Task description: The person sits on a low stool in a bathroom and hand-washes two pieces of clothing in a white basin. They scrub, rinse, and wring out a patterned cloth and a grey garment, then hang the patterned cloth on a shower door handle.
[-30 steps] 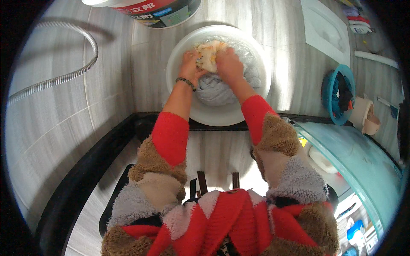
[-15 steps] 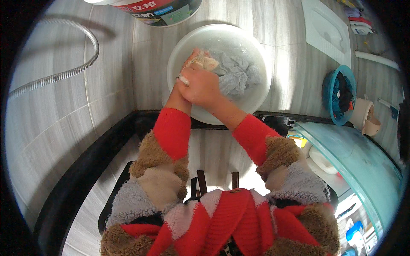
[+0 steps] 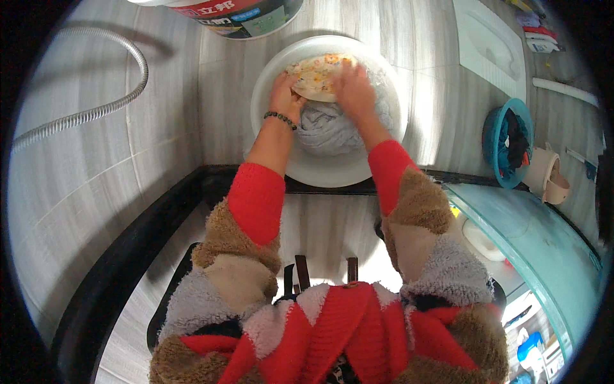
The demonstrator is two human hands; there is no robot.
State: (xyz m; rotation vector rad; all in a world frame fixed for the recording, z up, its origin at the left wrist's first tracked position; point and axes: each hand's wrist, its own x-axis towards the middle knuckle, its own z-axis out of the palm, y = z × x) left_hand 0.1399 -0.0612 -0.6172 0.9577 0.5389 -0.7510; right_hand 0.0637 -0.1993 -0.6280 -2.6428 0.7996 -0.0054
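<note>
A white basin [image 3: 310,178] holds water and a twisted, wet grey cloth [image 3: 329,131]. Above that grey cloth, a cream cloth [image 3: 314,78] with orange and dark specks is spread between my two hands. My left hand [image 3: 286,97], with a dark beaded bracelet at its wrist, grips the left end of the cream cloth. My right hand [image 3: 356,93] is closed on the right end, its fingertips somewhat blurred. Part of the grey cloth is hidden beneath my right hand and the cream cloth.
A large paint bucket [image 3: 240,16] stands behind the basin. To the right are a squat toilet [image 3: 489,45], a blue basin [image 3: 495,137] with dark cloth and a beige container [image 3: 543,173]. A metal hose [image 3: 137,70] curves at the left. A glass panel [image 3: 518,217] lies nearer me.
My hands have moved from clasped together to apart, my right hand going rightward. The bunched cream cloth is now spread out, and the grey cloth lies differently.
</note>
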